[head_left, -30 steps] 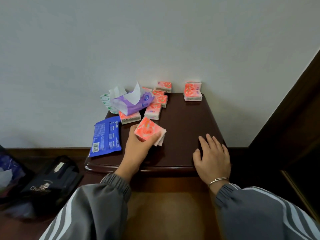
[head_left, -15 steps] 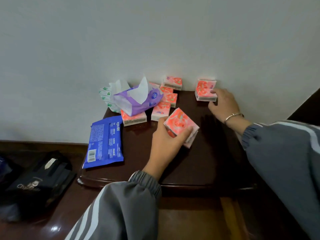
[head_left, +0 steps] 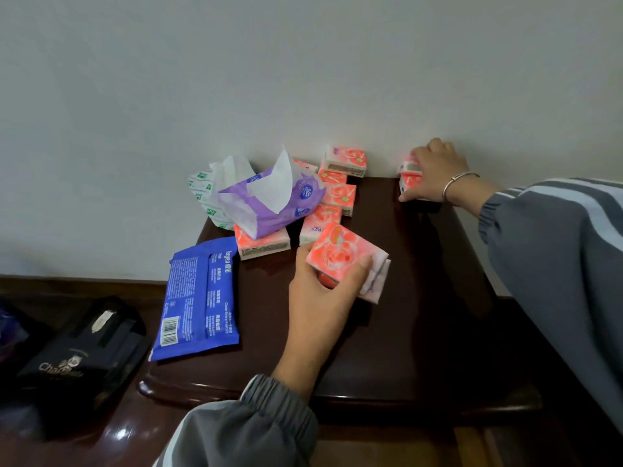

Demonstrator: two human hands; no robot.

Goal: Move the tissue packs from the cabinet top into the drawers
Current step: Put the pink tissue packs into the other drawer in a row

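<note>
Tissue packs (head_left: 340, 254), pink, sit pinched between thumb and fingers of the left hand (head_left: 317, 298) at the cabinet top's (head_left: 421, 315) centre. At 1 o'clock the right hand (head_left: 435, 173) curls round a pink stack (head_left: 409, 178) by the wall. Loose pink packs (head_left: 338, 193) cluster at 12, purple tissue bag (head_left: 269, 203) at 11, blue wipes (head_left: 199, 298) at 9.

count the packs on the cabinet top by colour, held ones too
pink packs: 9, one gripped by the left hand, two stacked under the right hand
purple pack: 1
blue pack: 1
green-and-white pack: 1, partly hidden
total: 12
</note>
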